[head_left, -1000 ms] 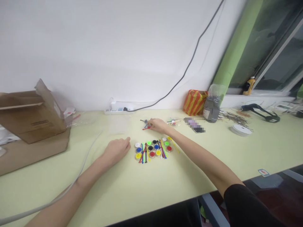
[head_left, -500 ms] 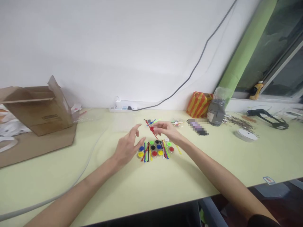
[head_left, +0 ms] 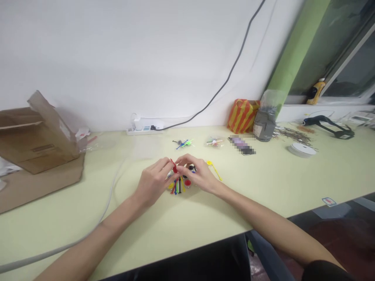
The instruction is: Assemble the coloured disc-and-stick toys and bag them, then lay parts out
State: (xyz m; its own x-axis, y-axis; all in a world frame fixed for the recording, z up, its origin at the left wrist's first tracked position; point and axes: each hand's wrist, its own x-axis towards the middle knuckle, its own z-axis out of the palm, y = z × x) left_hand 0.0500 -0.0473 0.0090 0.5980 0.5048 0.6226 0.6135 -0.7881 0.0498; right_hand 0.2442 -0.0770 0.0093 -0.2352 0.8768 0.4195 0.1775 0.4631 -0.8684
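Note:
A red plastic spinner arrow (head_left: 175, 169) with a round middle is held up between my two hands. My left hand (head_left: 154, 180) pinches it from the left, its fingertips close to those of my right hand (head_left: 199, 173), which grips it from the other side. Under the hands lie thin coloured arrows (head_left: 179, 186) and small round pieces with coloured tops, among them a red one (head_left: 187, 183) and a yellow one (head_left: 170, 186). My right hand hides part of this group. Just right of that hand is a yellow spinner arrow (head_left: 216, 171).
Behind the hands lie two small bunches of coloured arrows, a left one (head_left: 184, 144) and a right one (head_left: 215, 142). A cardboard box (head_left: 43, 144) stands left, a power strip (head_left: 143, 130) by the wall. Rightward are a blurred phone (head_left: 241, 145), striped bag (head_left: 242, 116) and white roll (head_left: 302, 150).
My right hand has brought the red spinner arrow down and left to my left hand, whose open fingers have closed on it. The view has shifted slightly.

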